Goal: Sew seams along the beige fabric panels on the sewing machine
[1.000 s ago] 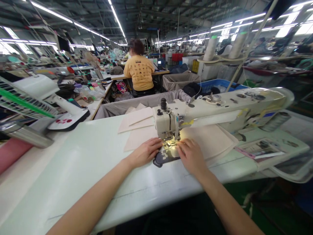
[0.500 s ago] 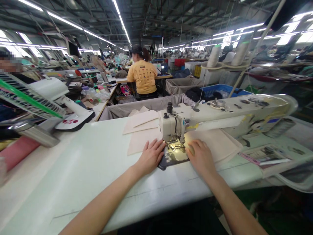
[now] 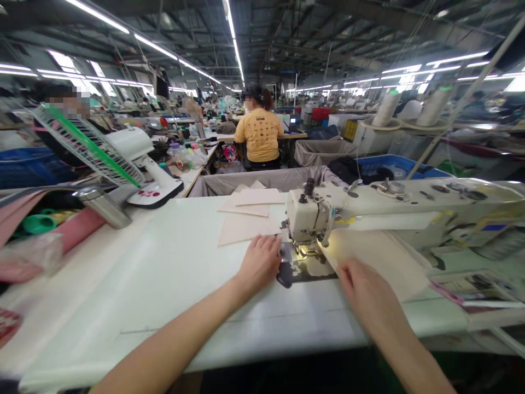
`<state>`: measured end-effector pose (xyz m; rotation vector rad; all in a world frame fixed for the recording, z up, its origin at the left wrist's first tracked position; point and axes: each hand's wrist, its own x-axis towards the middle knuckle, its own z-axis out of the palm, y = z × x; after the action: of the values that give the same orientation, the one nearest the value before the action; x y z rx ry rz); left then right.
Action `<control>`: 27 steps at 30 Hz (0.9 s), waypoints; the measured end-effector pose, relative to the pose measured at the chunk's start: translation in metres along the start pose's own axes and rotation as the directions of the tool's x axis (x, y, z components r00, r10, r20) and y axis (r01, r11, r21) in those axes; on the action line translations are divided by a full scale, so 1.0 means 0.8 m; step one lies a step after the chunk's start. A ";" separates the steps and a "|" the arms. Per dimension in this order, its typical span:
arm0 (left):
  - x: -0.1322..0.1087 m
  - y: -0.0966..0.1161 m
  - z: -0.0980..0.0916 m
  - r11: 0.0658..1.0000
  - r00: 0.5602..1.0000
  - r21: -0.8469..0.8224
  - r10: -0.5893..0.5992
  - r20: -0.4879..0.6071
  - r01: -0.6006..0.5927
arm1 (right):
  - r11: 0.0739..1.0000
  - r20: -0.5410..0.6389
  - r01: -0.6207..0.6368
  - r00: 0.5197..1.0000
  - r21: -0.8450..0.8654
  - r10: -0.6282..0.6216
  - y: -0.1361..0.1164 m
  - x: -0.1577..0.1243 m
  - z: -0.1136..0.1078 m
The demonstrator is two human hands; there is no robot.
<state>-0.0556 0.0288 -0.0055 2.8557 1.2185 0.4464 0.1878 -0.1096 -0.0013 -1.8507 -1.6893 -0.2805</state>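
I saw the right hand (image 3: 365,290) drawn back from the lit presser foot (image 3: 305,251) in the last half second, its curled fingers apparently pinching the near edge of the cream cloth (image 3: 381,260); I judged that edge was being repositioned. The left hand (image 3: 258,265) lay loosely spread beside the metal plate (image 3: 303,269). Smooth, plain and layered, the cloth rested on the bench (image 3: 184,262), partly beneath the sewing machine (image 3: 308,214).

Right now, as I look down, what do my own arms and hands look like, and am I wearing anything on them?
Your left hand and right hand are bare, without gloves. Your left forearm and right forearm are uncovered where they show, with no sleeve, watch or bracelet visible. Finer details, such as your nails, are too small to tell.
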 end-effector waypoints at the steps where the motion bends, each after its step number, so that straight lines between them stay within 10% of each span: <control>1: -0.010 0.013 -0.003 0.998 0.997 -0.032 0.061 -0.037 -0.062 | 0.999 0.054 0.034 0.998 0.027 -0.035 -0.011 -0.009 -0.004; 5: -0.058 0.059 -0.014 0.817 0.854 -0.261 0.517 -0.064 -0.514 | 0.941 0.342 0.056 0.923 0.333 -0.176 -0.075 -0.048 -0.002; 7: -0.079 0.068 -0.015 0.736 0.808 -0.394 0.589 -0.026 -0.550 | 0.880 0.407 -0.022 0.892 0.475 -0.198 -0.102 -0.059 -0.003; 11: -0.112 0.055 -0.022 0.780 0.830 -0.395 0.553 0.073 -0.484 | 0.800 0.478 -0.087 0.837 0.594 -0.265 -0.102 -0.059 -0.032; 15: -0.141 0.027 -0.045 0.802 0.827 -0.329 0.554 0.098 -0.499 | 0.781 0.399 0.131 0.801 0.611 -0.447 -0.056 -0.067 -0.066; 21: -0.149 0.005 -0.078 0.836 0.880 -0.437 0.442 0.176 -0.333 | 0.788 0.383 0.340 0.731 0.513 -0.564 -0.035 -0.098 -0.041; 24: -0.129 0.001 -0.078 0.795 0.925 -0.591 0.315 0.212 -0.135 | 0.758 0.380 0.169 0.784 0.630 -0.491 -0.041 -0.081 -0.022; 27: -0.106 -0.002 -0.061 0.783 0.980 -0.612 0.014 0.200 0.114 | 0.731 0.436 -0.190 0.886 0.655 -0.160 -0.042 -0.052 0.005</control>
<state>-0.1252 -0.0355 0.0191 2.2294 0.8895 0.4490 0.1478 -0.1415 -0.0170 -1.3979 -1.7359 0.7875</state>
